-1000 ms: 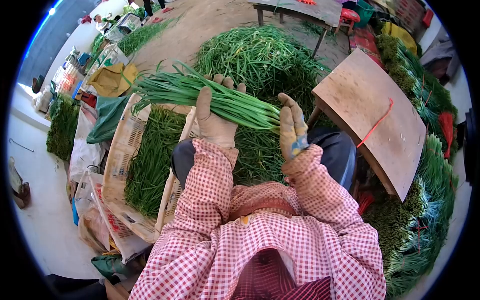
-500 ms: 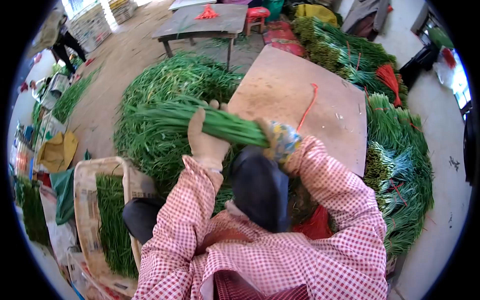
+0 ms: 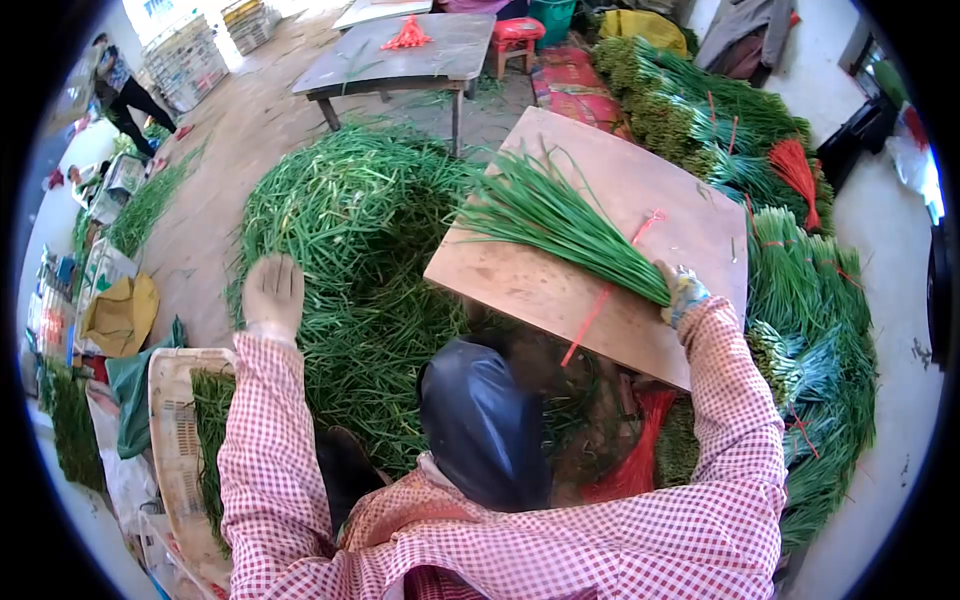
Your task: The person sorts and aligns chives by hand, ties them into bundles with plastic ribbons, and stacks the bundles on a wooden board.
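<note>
A bunch of long green stalks point(image 3: 565, 225) lies across the tilted-looking board point(image 3: 520, 285), on top of a red tie point(image 3: 590, 322). My right hand point(image 3: 683, 290), in a stained glove, is closed round the bunch's lower right end. My left hand point(image 3: 273, 293), in a pale glove, is away from the bunch, over the left edge of the big heap of loose green stalks point(image 3: 350, 200). Its fingers are stretched out and it holds nothing.
A plastic crate point(image 3: 175, 440) with greens stands at the lower left. Tied bunches point(image 3: 790, 260) line the right side. Behind are a low table point(image 3: 400, 55) with red ties and a red stool point(image 3: 517, 38). A person point(image 3: 125, 90) stands at the far left.
The bunch has moved right, from between both hands onto the board. My left hand has let go of it and moved left. The view has swung to the right.
</note>
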`<state>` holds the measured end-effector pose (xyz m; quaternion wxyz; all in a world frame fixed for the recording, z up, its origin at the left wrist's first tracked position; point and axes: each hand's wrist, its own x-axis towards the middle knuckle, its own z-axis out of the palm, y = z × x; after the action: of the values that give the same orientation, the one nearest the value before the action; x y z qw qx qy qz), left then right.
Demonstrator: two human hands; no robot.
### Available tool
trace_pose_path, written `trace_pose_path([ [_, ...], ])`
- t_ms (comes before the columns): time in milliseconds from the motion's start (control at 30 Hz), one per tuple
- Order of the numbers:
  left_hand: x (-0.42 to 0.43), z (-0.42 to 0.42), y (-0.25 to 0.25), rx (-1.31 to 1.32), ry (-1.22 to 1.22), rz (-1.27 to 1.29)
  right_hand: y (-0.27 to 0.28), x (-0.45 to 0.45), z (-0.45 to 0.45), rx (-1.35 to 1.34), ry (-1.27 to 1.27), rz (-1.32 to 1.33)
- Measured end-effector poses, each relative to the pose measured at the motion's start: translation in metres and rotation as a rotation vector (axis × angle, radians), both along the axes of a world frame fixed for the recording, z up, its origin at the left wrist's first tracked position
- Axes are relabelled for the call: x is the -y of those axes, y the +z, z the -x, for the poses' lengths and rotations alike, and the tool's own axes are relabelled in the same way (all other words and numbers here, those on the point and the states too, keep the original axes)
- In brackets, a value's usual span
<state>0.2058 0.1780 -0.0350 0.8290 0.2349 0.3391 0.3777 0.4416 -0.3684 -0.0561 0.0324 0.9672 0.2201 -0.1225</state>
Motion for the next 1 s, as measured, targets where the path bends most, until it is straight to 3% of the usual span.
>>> trace_pose_path([
  [167,0.001,0.128,-0.035,-0.231,0.095,-0.147,0.028,0.015,0.003,-0.203,-0.061,-0.399],
  [200,-0.008,0.159,-0.046,-0.203,0.085,-0.223,0.033,0.013,0.004,-0.092,-0.083,-0.236],
  [233,0.012,0.170,-0.014,-0.273,0.269,-0.150,0.036,0.013,0.003,0.006,-0.109,-0.068],
  [267,0.009,0.194,-0.011,-0.265,0.317,-0.204,-0.005,0.042,-0.009,0.138,0.022,-0.172],
  [300,0.011,0.217,-0.012,-0.260,0.350,-0.250,-0.024,0.041,0.001,0.103,-0.051,-0.297],
  [367,0.013,0.261,-0.006,-0.359,0.475,-0.331,-0.052,0.050,0.000,0.214,0.048,-0.355],
  [400,0.016,0.288,-0.014,-0.249,0.486,-0.368,-0.068,0.064,-0.012,0.239,0.100,-0.379],
  [467,0.023,0.333,-0.020,-0.144,0.543,-0.384,-0.060,0.061,-0.020,0.266,0.203,-0.390],
  [533,0.030,0.370,-0.022,-0.562,0.504,-0.502,-0.019,0.049,-0.022,0.006,0.085,-0.105],
  [567,0.034,0.393,-0.030,-0.551,0.543,-0.494,-0.020,0.042,-0.036,0.024,0.120,-0.111],
  [633,0.044,0.440,-0.053,-0.875,0.441,-0.651,-0.027,0.032,-0.073,0.487,0.192,-0.183],
  [700,0.072,0.477,-0.057,-0.976,0.375,-0.621,0.045,-0.054,-0.026,0.446,0.139,-0.340],
  [767,0.109,0.499,-0.041,-1.720,0.143,-0.731,0.087,-0.149,0.018,0.267,0.303,-0.669],
  [800,0.119,0.511,-0.042,-1.837,-0.022,-0.555,0.087,-0.194,0.019,0.271,0.430,-0.677],
  [833,0.131,0.514,-0.039,-1.840,-0.020,-0.528,0.083,-0.242,0.019,0.334,0.662,-0.720],
  [867,0.145,0.512,-0.035,-1.897,-0.111,-0.372,0.116,-0.291,0.075,0.101,0.722,-0.645],
  [900,0.158,0.510,-0.038,-1.936,-0.204,-0.207,0.097,-0.341,0.069,0.173,0.911,-0.549],
  [933,0.171,0.518,-0.055,-2.003,-0.199,-0.295,0.137,-0.364,0.157,0.032,0.853,-0.427],
  [1000,0.196,0.525,-0.093,-2.077,-0.170,-0.405,0.138,-0.421,0.218,-0.171,1.040,-0.249],
])
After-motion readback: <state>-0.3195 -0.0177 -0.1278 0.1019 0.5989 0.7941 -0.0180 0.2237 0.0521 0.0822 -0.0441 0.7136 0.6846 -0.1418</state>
